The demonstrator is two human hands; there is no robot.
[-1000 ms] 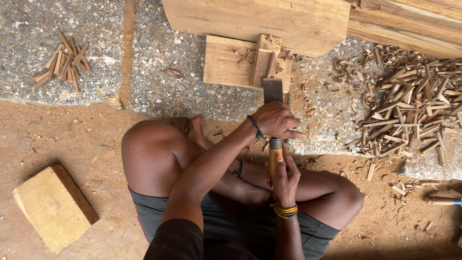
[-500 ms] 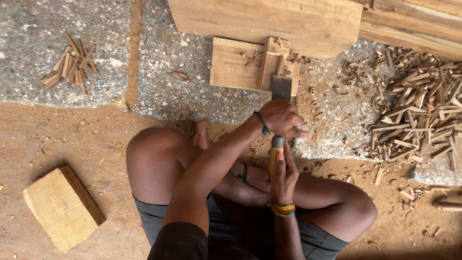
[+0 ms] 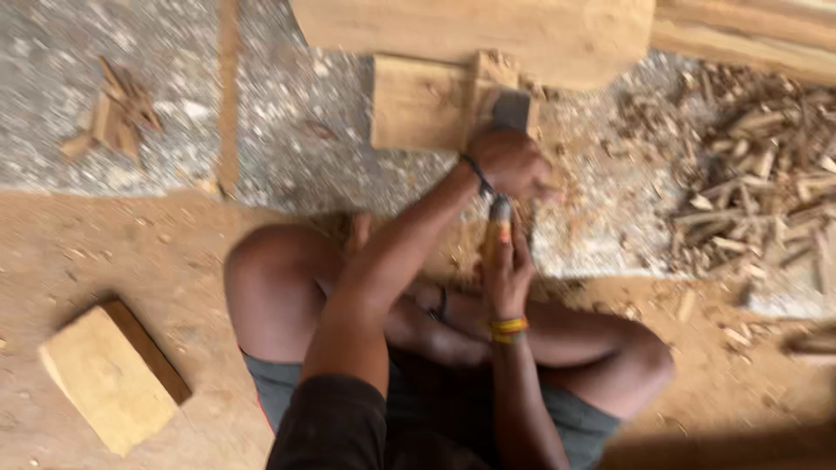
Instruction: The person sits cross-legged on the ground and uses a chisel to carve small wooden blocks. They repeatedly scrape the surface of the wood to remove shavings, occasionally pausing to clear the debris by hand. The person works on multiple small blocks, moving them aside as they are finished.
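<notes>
On the dirt floor, a chisel [image 3: 503,165] is gripped by both hands, left [image 3: 514,163] low, right [image 3: 508,271] on the handle; block [image 3: 435,103] partly cut, chips [image 3: 749,183] piled.

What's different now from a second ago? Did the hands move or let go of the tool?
Not much changed. The view slid a little and went blurry. The left hand still sits over the chisel near its blade, and the right hand still grips the handle. The blade stays on the small wooden board. The loose wood block and the pile of chips stayed put.
</notes>
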